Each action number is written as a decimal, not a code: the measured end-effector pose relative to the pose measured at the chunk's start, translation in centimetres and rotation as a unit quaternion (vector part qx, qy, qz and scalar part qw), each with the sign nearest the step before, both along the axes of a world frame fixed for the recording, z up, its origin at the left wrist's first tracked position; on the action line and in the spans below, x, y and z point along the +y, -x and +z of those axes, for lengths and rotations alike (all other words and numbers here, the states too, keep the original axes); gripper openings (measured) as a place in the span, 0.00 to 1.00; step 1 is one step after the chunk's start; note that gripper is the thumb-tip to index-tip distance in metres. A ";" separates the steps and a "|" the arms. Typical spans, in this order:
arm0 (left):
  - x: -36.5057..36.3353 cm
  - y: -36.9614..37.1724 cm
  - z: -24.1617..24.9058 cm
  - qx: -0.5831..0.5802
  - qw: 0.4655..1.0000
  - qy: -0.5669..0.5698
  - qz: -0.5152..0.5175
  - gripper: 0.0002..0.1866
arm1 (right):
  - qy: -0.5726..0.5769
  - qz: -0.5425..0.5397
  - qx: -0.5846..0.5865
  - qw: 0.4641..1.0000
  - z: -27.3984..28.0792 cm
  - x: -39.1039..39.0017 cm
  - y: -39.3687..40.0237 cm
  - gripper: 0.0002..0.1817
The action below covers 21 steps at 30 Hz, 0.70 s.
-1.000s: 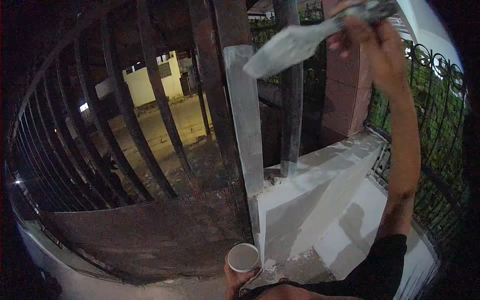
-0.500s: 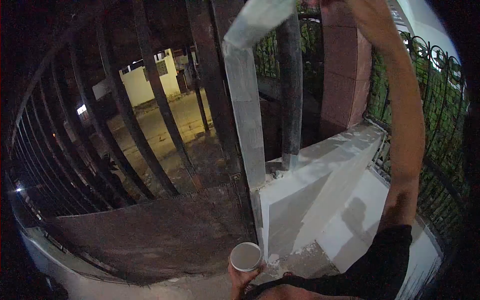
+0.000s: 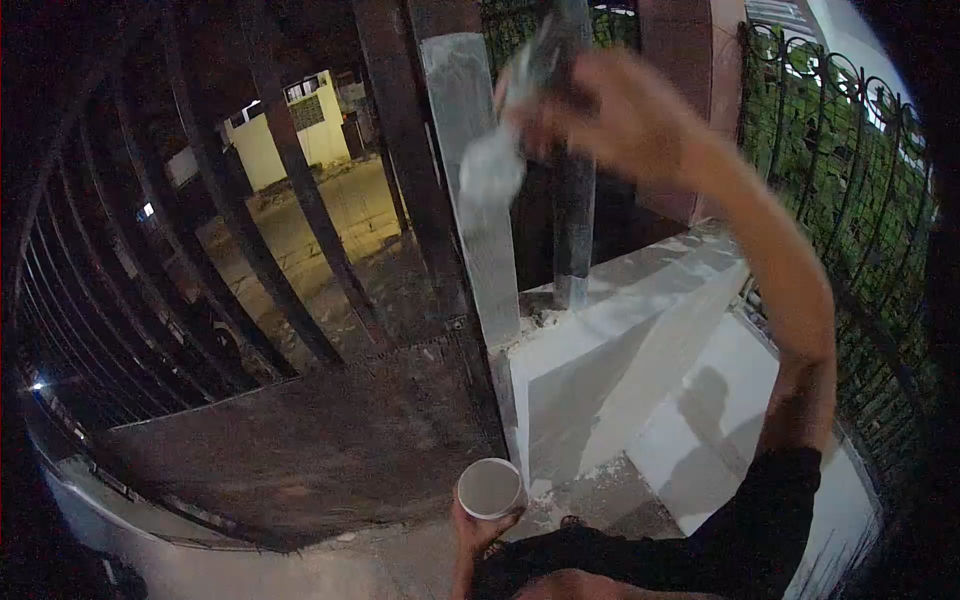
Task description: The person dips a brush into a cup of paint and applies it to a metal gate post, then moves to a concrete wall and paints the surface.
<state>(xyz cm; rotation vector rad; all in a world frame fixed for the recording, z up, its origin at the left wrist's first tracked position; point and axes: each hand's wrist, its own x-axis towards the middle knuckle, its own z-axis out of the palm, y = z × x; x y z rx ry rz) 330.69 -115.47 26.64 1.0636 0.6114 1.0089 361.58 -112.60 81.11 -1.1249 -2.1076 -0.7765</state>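
My left hand is wrapped round a round white container, low in the middle of the view, its open top facing up. My right hand, smeared by motion, is raised and closed on a blurred whitish brush-like tool. The tool's pale end overlaps a narrow post coated whitish-grey; whether they touch cannot be told. Behind my right hand stands a darker round post with a pale foot.
On the left is a dark barred gate with a solid lower panel. A white ledge runs right from the coated post to a reddish pillar. A wire-mesh fence stands at the right.
My right hand and the tool have come down from the top edge to in front of the posts. The view has shifted slightly. My left hand still holds the container.
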 end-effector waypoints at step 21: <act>-1.0 -0.4 -3.6 0.008 0.999 0.050 0.020 0.54 | -0.045 -0.025 0.143 0.988 4.5 -5.6 -0.8 0.16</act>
